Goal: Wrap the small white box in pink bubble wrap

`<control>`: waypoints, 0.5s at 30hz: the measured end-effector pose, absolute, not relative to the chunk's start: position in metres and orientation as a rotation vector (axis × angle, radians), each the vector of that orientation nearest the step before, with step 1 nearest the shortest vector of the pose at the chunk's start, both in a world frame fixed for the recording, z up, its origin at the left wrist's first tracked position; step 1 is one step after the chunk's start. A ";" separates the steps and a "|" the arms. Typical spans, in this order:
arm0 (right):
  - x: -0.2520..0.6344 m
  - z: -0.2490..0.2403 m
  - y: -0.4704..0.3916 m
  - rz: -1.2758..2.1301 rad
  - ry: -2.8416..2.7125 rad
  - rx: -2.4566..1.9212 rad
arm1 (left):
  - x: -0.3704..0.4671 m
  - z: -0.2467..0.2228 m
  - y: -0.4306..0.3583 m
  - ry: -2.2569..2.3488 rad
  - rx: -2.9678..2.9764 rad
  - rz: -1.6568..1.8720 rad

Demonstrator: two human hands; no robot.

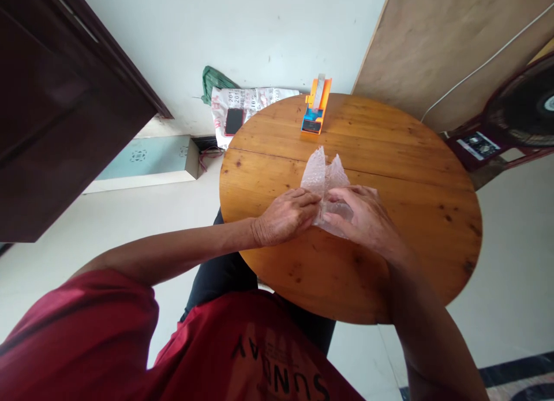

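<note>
Clear bubble wrap (314, 173) lies on the round wooden table (415, 153), with two loose ends standing up beyond my hands. My left hand (289, 216) is closed on its left side, fingers bent over the plastic. From the right, my right hand (361, 216) grips the wrap, its thumb and index finger around a folded part. Whether anything lies inside the wrap I cannot tell. Beyond it, near the table's far edge, stands an orange and blue tape dispenser (317, 107) with a roll of tape in it.
A dark phone-like object with a red edge (234, 122) rests on a printed white sack (264, 98) behind the table. Next to it is a green bag (216, 81). A pale blue box (147, 158) sits on the floor at left, a fan (519, 107) at far right.
</note>
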State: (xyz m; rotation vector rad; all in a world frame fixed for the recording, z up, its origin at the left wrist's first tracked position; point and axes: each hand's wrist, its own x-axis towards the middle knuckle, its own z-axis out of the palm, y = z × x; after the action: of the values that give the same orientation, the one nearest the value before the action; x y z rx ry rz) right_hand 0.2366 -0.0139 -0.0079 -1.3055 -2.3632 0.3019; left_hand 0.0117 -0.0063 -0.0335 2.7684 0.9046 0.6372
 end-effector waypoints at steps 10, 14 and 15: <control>0.243 0.007 -0.021 0.206 -2.394 -1.427 | 0.013 -0.030 -0.004 0.844 2.750 0.597; 0.244 -0.007 -0.029 0.206 -2.193 -1.556 | 0.013 -0.028 -0.001 0.826 2.774 0.526; 0.244 -0.011 -0.031 0.260 -2.121 -1.593 | 0.013 -0.028 0.000 0.820 2.776 0.518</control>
State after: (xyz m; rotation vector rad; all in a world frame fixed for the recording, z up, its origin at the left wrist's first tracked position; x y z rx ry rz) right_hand 0.2439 -0.0313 -0.0114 -1.5932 -2.1215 0.2596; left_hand 0.0133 -0.0003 -0.0277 2.7764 0.8196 0.5182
